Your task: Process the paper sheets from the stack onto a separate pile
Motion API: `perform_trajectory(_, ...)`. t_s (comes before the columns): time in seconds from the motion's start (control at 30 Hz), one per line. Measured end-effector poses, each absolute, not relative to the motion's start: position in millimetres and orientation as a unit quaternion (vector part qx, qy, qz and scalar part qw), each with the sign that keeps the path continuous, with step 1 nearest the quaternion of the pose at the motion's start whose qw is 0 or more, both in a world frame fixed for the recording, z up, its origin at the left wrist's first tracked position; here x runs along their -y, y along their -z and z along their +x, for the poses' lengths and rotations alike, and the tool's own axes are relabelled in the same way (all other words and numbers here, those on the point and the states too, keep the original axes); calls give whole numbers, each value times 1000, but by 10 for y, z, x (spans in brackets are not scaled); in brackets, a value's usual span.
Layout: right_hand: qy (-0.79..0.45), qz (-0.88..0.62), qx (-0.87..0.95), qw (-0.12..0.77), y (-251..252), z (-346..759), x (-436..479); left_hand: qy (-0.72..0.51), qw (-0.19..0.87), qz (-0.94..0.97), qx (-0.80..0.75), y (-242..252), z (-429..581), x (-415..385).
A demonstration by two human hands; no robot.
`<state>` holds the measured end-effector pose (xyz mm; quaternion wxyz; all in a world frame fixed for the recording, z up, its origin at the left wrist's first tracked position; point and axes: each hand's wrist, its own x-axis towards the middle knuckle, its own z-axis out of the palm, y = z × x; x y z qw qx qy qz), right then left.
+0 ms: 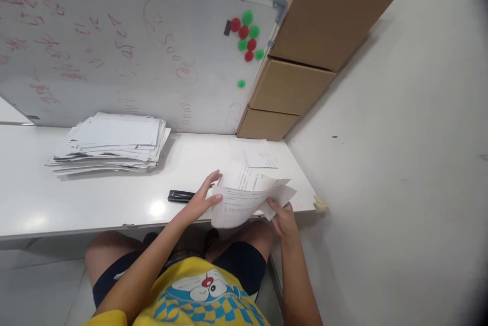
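Observation:
My right hand (pixel 282 216) pinches the right side of some printed sheets of paper (pixel 240 204), which bend and curl above the front edge of the white desk (pixel 198 150). At the sheets' left edge is my left hand (pixel 201 200), its thumb and fingers spread apart, the thumb touching the paper. A black stapler (pixel 180 196) lies just left of that hand, its right end hidden behind it. Beyond the held sheets, another printed sheet (pixel 257 154) rests flat on the desk.
A thick, uneven stack of papers (pixel 114 135) sits on the desk's left part. Behind it leans a whiteboard (pixel 152 56) with red writing and several red and green magnets (pixel 247 32). Cardboard boxes (pixel 293 82) are stacked against the wall (pixel 400 138) on the right.

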<state>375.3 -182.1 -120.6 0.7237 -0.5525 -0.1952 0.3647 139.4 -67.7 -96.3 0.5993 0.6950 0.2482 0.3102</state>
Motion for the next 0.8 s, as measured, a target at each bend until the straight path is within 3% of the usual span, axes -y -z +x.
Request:
perform_trajectory(0.13,-270,-569,189,754,1418,3872,1715,-305,614,700,-199,1057,1632,498)
perform_trajectory(0.37,-281,-557,182,760,1600,4045,1638,-296,550,718,-307,980,2083,144)
perform_trajectory(0.53,-300,-556,255,732,1596,4148,1671,-202,497,828,-165,698,2097,101)
perform_trajectory(0.6,-291,-563,267,726,1640,4154,1703,-245,451,841,-172,678,2004,200)
perform_trajectory(0.7,-255,-588,215,737,1761,4133,1741,-415,353,785,-294,811,1844,392)
perform_trajectory(0.8,-213,-583,155,769,1853,4106,1739,-442,291,774,-347,1025,1741,536)
